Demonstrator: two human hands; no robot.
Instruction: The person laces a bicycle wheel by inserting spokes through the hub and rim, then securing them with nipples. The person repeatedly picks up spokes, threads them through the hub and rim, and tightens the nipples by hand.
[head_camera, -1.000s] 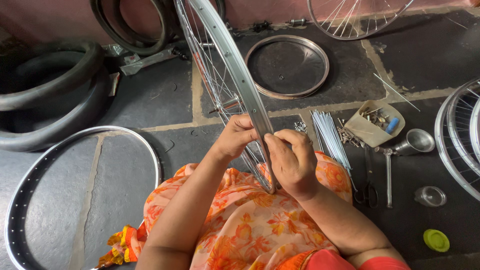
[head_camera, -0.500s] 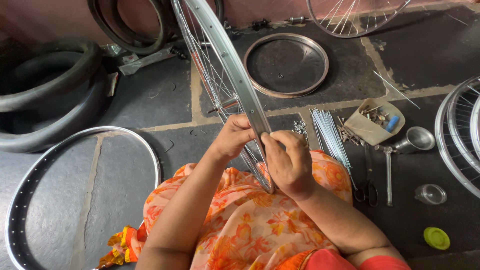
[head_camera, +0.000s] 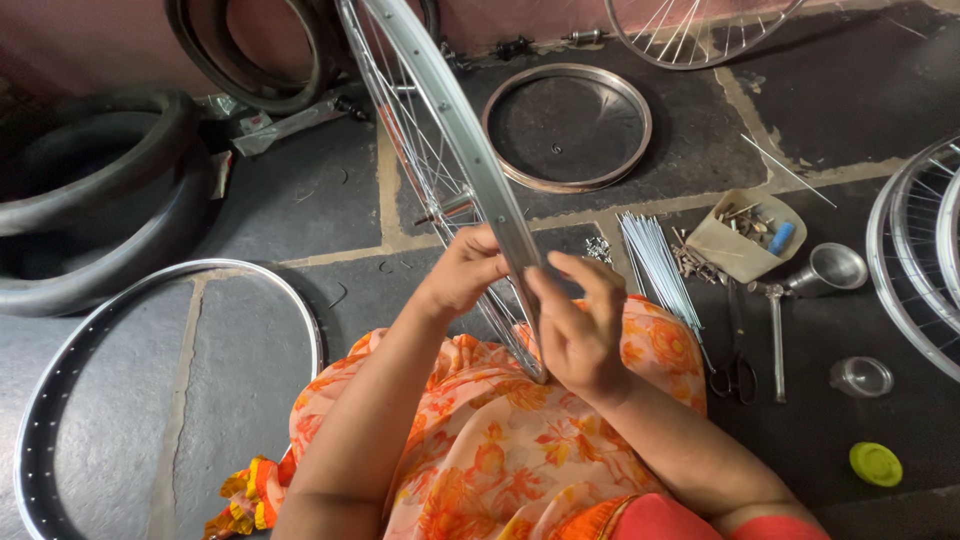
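At the far left of the stone floor (head_camera: 250, 380) we see black tyres (head_camera: 90, 215) stacked near the wall, and in front of them a bare metal rim (head_camera: 60, 400) lying flat by the left edge. Moving in, we find our left hand (head_camera: 465, 275) curled around the silver rim of a spoked bicycle wheel (head_camera: 450, 120), which stands on edge, its lower end resting on our lap of orange flowered cloth (head_camera: 480, 440) and its top leaning toward the wall. Fingers and thumb close on the rim's left side. Just beside it, our right hand (head_camera: 575, 325) presses on the rim's right side, fingers bent and fingertips touching the metal; we cannot tell whether it pinches anything small. Behind the wheel a round metal tray (head_camera: 505, 160) lies flat. Further right sit a bundle of loose spokes (head_camera: 655, 265), a small cardboard box (head_camera: 725, 250) of parts, a metal funnel (head_camera: 835, 268), a small glass cup (head_camera: 860, 377) and a green lid (head_camera: 875, 463) near the right edge.
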